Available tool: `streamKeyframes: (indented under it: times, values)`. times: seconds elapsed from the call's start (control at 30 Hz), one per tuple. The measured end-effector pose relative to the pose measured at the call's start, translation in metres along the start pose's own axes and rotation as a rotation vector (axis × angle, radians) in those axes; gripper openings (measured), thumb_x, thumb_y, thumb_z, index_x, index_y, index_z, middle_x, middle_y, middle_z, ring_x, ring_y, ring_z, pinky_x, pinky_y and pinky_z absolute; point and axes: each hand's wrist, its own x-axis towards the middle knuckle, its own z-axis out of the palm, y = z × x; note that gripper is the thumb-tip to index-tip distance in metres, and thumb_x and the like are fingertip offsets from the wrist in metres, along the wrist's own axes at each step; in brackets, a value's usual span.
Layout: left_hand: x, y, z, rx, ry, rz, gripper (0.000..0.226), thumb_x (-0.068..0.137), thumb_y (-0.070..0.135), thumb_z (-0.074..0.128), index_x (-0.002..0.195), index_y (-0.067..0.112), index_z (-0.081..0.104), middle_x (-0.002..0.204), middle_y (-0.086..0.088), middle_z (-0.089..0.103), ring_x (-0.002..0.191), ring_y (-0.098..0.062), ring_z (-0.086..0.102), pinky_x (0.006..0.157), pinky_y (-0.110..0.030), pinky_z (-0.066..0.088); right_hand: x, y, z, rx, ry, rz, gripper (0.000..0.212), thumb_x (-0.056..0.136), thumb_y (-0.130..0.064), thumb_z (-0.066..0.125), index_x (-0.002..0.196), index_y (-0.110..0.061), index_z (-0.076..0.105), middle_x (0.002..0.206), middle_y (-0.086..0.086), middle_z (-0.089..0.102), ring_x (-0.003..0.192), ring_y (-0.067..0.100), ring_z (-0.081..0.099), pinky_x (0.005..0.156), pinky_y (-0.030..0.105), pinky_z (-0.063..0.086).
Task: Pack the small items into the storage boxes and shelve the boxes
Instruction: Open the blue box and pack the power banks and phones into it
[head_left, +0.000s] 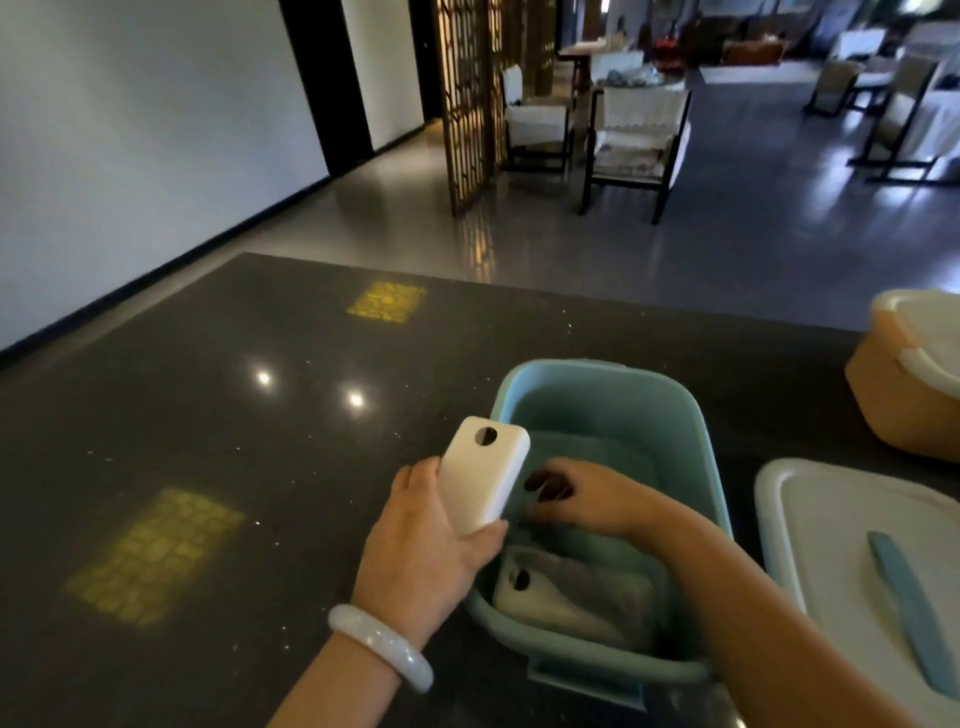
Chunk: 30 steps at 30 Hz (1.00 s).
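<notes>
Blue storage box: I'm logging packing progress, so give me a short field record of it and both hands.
box: blue storage box, open, on the dark counter
contents: one white case lying at the near end
left hand: left hand holds a white case beside the box's left rim
right hand: right hand reaches inside the box; grasp unclear
lid: white lid lies to the right

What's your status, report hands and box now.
Left hand grips white case beside blue box. Right hand down inside box, fingers blurred. Another white case already in. Nothing blocking.
</notes>
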Motion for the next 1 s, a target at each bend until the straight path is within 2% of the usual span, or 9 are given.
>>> streamKeyframes:
  times: [0.07,0.17,0.3,0.4,0.5,0.57,0.67,0.83,1.0]
  values:
    - [-0.001,0.002,-0.001,-0.040,0.046,-0.030,0.079,0.070,0.050,0.078,0.133,0.027,0.036,0.118,0.014,0.040,0.100,-0.002,0.044,0.076,-0.016,0.041,-0.020,-0.019,-0.007,0.332,0.043,-0.090,0.022,0.090,-0.031,0.062,0.110,-0.022,0.064,0.101,-0.003,0.070,0.091,0.010,0.067,0.074,0.023,0.055]
    - [-0.002,0.012,0.001,-0.082,0.127,-0.044,0.081,0.067,0.052,0.079,0.129,0.025,0.036,0.113,0.017,0.034,0.094,0.000,0.041,0.060,-0.008,0.037,-0.043,-0.046,-0.002,0.618,-0.013,-0.169,0.023,0.094,-0.025,0.056,0.110,-0.011,0.065,0.101,0.010,0.072,0.096,0.023,0.068,0.077,0.028,0.057]
    - [-0.002,0.030,0.006,-0.252,0.126,-0.013,0.091,0.062,0.046,0.084,0.130,0.030,0.027,0.107,0.023,0.025,0.097,0.003,0.041,0.062,-0.005,0.040,-0.047,-0.065,0.012,0.659,0.155,-0.173,0.016,0.094,-0.020,0.056,0.107,-0.019,0.064,0.100,0.012,0.070,0.094,0.029,0.067,0.082,0.041,0.058]
    - [0.005,0.036,-0.009,-0.565,-0.060,-0.178,0.071,0.072,0.039,0.080,0.129,0.028,0.039,0.122,0.017,0.043,0.101,-0.003,0.054,0.076,-0.014,0.050,-0.051,-0.065,0.005,0.636,0.202,-0.175,0.017,0.097,-0.024,0.051,0.105,-0.032,0.063,0.097,-0.005,0.072,0.091,0.014,0.069,0.086,0.039,0.056]
    - [0.010,0.037,-0.027,-0.999,-0.327,-0.351,0.044,0.079,0.025,0.071,0.120,0.020,0.058,0.109,-0.002,0.071,0.099,-0.018,0.068,0.088,-0.041,0.054,-0.056,-0.060,-0.006,0.549,0.149,-0.184,0.018,0.097,-0.031,0.048,0.109,-0.037,0.060,0.099,-0.011,0.072,0.092,0.008,0.069,0.085,0.036,0.055]
    - [0.009,0.040,-0.025,-1.100,-0.352,-0.384,0.040,0.078,0.015,0.071,0.117,0.015,0.061,0.104,-0.007,0.073,0.096,-0.023,0.070,0.086,-0.046,0.054,-0.057,-0.057,-0.011,0.415,0.187,-0.189,0.016,0.097,-0.035,0.049,0.107,-0.042,0.059,0.099,-0.013,0.071,0.091,0.005,0.068,0.084,0.032,0.055]
    - [0.007,0.049,-0.010,-1.145,-0.240,-0.409,0.040,0.079,0.004,0.071,0.116,0.012,0.061,0.102,-0.010,0.073,0.091,-0.026,0.071,0.078,-0.045,0.058,-0.057,-0.057,-0.014,0.134,0.276,-0.192,0.024,0.088,-0.045,0.060,0.110,-0.046,0.051,0.107,-0.017,0.063,0.092,0.001,0.061,0.076,0.017,0.048]
    - [0.010,0.056,0.009,-1.193,-0.171,-0.446,0.047,0.072,0.001,0.077,0.115,0.011,0.061,0.103,-0.012,0.072,0.094,-0.031,0.070,0.077,-0.048,0.058,-0.058,-0.048,-0.011,-0.233,0.326,-0.198,0.098,0.053,-0.055,0.077,0.134,-0.040,0.023,0.120,-0.015,0.035,0.111,0.005,0.039,0.094,0.028,0.042]
    - [0.010,0.052,0.016,-0.982,-0.226,-0.329,0.041,0.074,0.021,0.080,0.111,0.022,0.061,0.106,-0.002,0.071,0.097,-0.018,0.069,0.081,-0.036,0.058,-0.051,-0.035,-0.008,-0.296,0.447,-0.169,0.094,0.049,-0.068,0.070,0.128,-0.037,0.032,0.114,-0.014,0.037,0.103,0.004,0.038,0.080,0.021,0.037]
